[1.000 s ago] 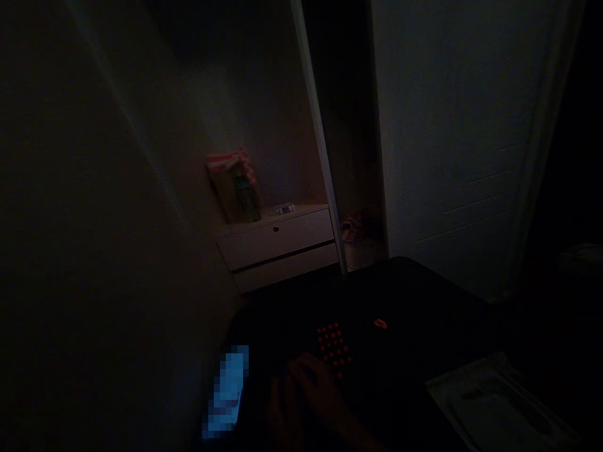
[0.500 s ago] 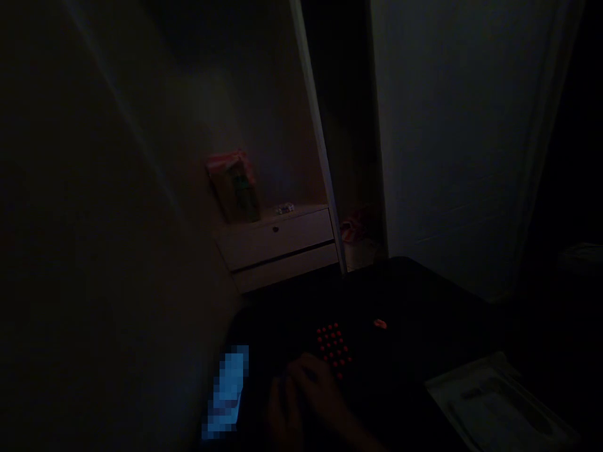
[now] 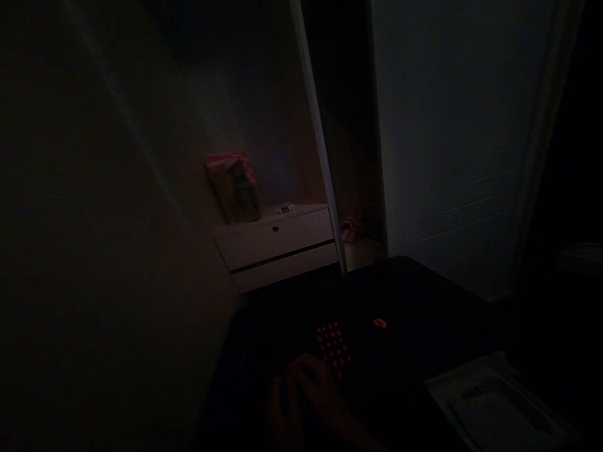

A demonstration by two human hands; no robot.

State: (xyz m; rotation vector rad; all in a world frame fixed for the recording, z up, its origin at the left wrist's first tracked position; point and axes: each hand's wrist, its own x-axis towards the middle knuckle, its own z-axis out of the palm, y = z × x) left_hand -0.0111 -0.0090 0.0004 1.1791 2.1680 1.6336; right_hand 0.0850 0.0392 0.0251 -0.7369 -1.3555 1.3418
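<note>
Dimly lit view of two bare hands working over a black desk with rounded corners (image 3: pixel 405 292). We see the left hand (image 3: pixel 285 411) and the right hand (image 3: pixel 318 386) close together, fingers curled and the fingertips of both drawn toward one spot. The darkness hides the gap between them, so we cannot tell how far either is open or whether it has hold of anything. Just beyond the right hand we find a grid of small, round red dots (image 3: pixel 334 348), its nearest dots close beside the knuckles; the backing is too dark to make out. Farther out and to the right of the hands lies a small, glossy, orange-red piece (image 3: pixel 379 323), apart from the grid. Well to the right of the hands we note a flat, pale, roughly rectangular packet (image 3: pixel 499 402) marked with darker shapes. Beyond the desk, ahead of the hands, stands a pale unit with two drawers (image 3: pixel 277 248); on its top we distinguish an upright brown-and-green bag with a red-and-white upper part (image 3: pixel 235 187) and, beside it, a small whitish object (image 3: pixel 285 208).
</note>
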